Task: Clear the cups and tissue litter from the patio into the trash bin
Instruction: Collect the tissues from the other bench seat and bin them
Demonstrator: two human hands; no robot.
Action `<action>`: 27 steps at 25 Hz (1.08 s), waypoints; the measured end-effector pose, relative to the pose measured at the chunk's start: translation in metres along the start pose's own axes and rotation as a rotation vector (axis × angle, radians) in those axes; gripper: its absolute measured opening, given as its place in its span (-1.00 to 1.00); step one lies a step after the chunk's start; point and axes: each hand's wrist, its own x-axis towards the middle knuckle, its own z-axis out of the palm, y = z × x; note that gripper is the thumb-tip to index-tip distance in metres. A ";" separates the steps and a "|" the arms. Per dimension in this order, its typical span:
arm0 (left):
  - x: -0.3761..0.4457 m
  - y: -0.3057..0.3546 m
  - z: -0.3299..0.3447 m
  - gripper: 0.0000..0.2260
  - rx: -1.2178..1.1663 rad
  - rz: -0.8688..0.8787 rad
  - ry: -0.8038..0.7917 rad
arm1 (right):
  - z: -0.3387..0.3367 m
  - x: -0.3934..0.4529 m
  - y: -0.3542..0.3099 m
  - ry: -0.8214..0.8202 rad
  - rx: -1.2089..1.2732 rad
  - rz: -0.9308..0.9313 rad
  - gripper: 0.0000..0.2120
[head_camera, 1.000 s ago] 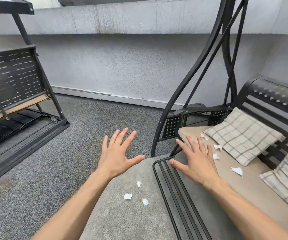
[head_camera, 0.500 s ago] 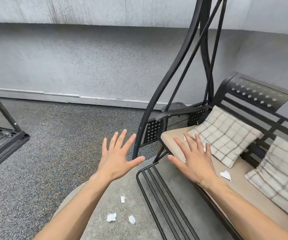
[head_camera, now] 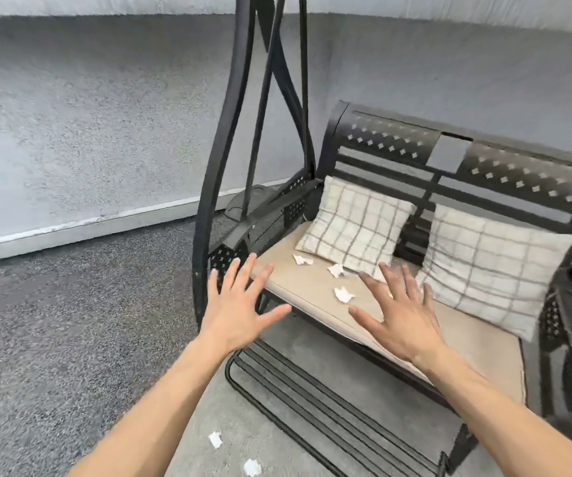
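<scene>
**Five tissue scraps in sight, both hands empty**

Five crumpled white scraps show in the head view. Three lie on the tan seat cushion (head_camera: 477, 342) of the black metal swing bench (head_camera: 394, 142): one tissue scrap near the cushion's front (head_camera: 343, 294), one just in front of the left plaid pillow (head_camera: 335, 270), and one further back beside that pillow's lower corner (head_camera: 302, 259). Two more lie on the grey mat below, a floor scrap (head_camera: 215, 439) and a second floor scrap (head_camera: 252, 467) at the bottom edge, both apart from the bench's footrest bars (head_camera: 312, 401). No cups and no trash bin are in view.

The left hand (head_camera: 234, 315) is flat with fingers fanned, palm down, hovering over the bench's front left corner and holding nothing. The right hand (head_camera: 398, 318) is likewise splayed and empty, hovering above the cushion, with the nearest scrap just beside its thumb.

By their look the scraps are nearly weightless, soft and crushable, so a light pinch anywhere on the raised folds should lift them. Several could likely be gathered into one palm. The cushion will give under the fingertips; a breeze or quick hand motion could scatter the pieces.

Each scrap is an irregular wad with no clear long axis. The one near the cushion's front is slightly elongated, running roughly from the bench back towards its front edge. Its orientation should not matter for the grasp.
</scene>
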 end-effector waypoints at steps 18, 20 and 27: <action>0.218 0.085 0.114 -0.26 -0.021 0.317 -0.161 | 0.067 0.096 0.128 -0.071 0.105 0.351 -0.28; 0.229 0.081 0.125 -0.26 -0.006 0.304 -0.199 | 0.075 0.107 0.138 -0.107 0.119 0.355 -0.29; 0.266 0.053 0.160 -0.30 0.026 0.271 -0.279 | 0.111 0.139 0.145 -0.181 0.146 0.390 -0.29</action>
